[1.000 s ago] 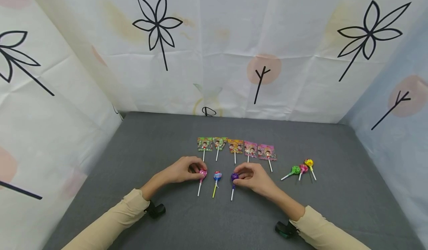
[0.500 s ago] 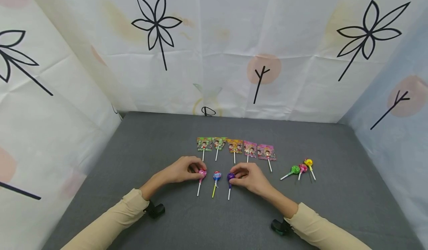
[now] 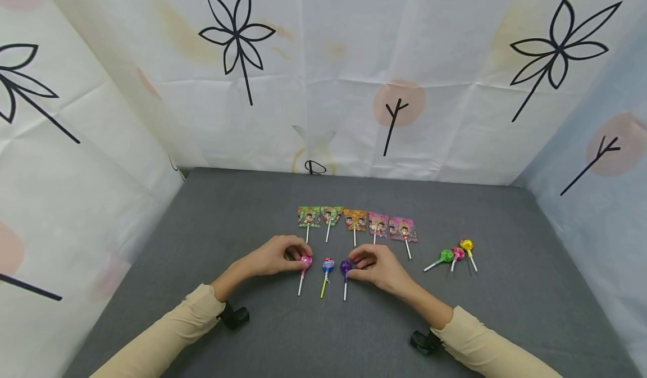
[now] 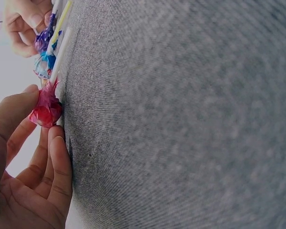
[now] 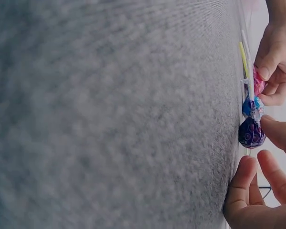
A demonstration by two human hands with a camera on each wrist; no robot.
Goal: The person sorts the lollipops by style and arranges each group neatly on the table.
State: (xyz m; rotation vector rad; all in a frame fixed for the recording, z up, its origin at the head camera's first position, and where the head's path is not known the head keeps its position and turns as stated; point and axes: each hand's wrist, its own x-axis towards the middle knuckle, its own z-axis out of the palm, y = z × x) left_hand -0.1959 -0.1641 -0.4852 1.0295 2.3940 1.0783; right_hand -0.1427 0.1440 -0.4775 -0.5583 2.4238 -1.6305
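In the head view, three lollipops lie in a near row with their sticks toward the person. My left hand (image 3: 283,254) pinches the left one, a pink lollipop (image 4: 46,112), thumb at its wrapper and fingertips at its head. Between the hands lies a blue lollipop (image 3: 328,265) with a yellow stick, untouched. At the right of the row is a purple lollipop (image 5: 251,133) with a white stick. Close beside it my right hand (image 3: 379,265) has its thumb tip at the candy's edge, while the other fingertips stand slightly apart from its head.
Behind the row, several flat-packed lollipops (image 3: 355,221) in green, orange and pink wrappers lie side by side. To the right are a green lollipop (image 3: 446,256), a pink-red lollipop (image 3: 458,254) and a yellow lollipop (image 3: 466,245). Patterned cloth (image 3: 343,41) encloses the grey table (image 3: 242,204).
The purple lollipop has shifted left toward the blue one, moved by my right hand, whose fingers have since loosened from it. My left hand stays on the pink lollipop.
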